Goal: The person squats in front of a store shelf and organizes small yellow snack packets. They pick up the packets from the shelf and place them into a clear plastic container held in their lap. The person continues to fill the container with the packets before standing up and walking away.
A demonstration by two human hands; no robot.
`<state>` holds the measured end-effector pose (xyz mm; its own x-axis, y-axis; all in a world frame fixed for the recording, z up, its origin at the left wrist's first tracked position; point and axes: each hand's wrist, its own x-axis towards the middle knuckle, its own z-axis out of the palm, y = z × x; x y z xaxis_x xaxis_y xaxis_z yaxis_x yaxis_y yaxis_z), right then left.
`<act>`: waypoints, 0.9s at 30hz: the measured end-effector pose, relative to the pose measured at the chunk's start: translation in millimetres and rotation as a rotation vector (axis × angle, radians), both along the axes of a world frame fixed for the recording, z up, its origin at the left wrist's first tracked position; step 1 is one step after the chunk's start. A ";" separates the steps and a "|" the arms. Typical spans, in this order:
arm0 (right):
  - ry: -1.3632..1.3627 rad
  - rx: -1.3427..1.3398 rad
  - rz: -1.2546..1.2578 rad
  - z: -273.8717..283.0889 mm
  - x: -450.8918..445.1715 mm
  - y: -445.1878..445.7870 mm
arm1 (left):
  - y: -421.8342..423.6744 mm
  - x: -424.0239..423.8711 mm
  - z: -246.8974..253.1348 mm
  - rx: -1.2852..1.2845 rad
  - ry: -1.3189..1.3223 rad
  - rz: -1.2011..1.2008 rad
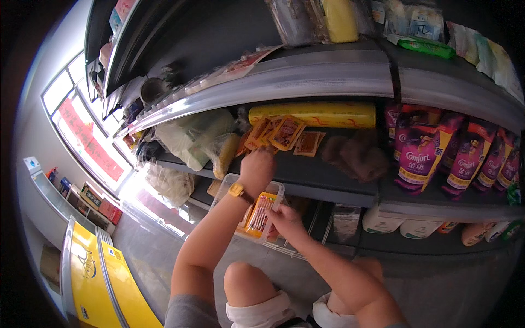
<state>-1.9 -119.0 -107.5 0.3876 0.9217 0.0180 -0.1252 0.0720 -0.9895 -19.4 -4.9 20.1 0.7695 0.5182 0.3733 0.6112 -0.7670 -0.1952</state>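
My left hand (258, 168), with a gold watch on its wrist, reaches onto the dark shelf (303, 176). It is at the near edge of a pile of small orange snack packets (283, 133); its fingertips are hidden, so whether it grips one is unclear. Below it, my right hand (286, 219) holds the right side of a clear plastic tub (229, 184) in front of the shelf edge. Inside the tub stand more packets, among them a yellow-orange one (260, 215) close to my right thumb. My left forearm covers part of the tub.
A yellow roll (316, 115) lies behind the packets. To their left are plastic bags (197, 133); to their right, a brown cloth (354, 153) and purple Comfort pouches (420, 156). White bottles (381, 221) stand below. An upper shelf edge (287, 80) overhangs my hands.
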 end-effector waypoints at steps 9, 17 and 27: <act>0.076 0.000 0.071 12.1 -4.5 -6.1 | 56.4 79.8 -38.1 -0.039 0.023 0.190; 0.059 0.107 -0.045 1.9 -3.4 2.3 | 59.2 79.3 -16.2 -0.112 0.165 0.186; 0.054 0.042 -0.010 6.9 -4.4 -5.0 | 44.6 -63.5 -18.7 -0.678 -1.174 -0.188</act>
<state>-6.2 -124.0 -100.6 0.3981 0.9166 0.0353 -0.1773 0.1147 -0.9775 -82.9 39.7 1.4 0.2576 0.7828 0.5664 0.0320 -0.5928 0.8047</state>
